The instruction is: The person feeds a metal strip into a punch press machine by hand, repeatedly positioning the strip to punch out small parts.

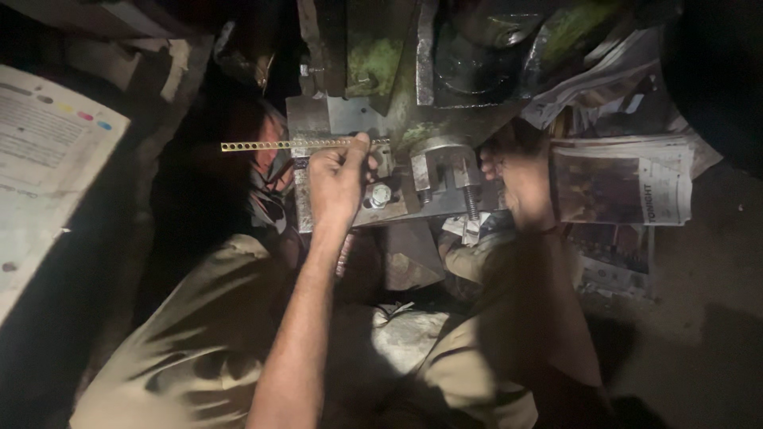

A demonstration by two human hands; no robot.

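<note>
Head view shows my left hand [338, 179] pinching a thin perforated metal strip [286, 145]. My right hand [513, 175] rests just beside the machine's bolted clamp [445, 171]; its grip I cannot tell.

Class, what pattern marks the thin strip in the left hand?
The strip is yellowish with one row of small holes; head view.

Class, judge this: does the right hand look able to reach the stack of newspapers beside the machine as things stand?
Probably yes. The right hand rests at the machine, with the stack of newspapers just beside it and nothing visible between them, though the dim light hides detail.
</note>
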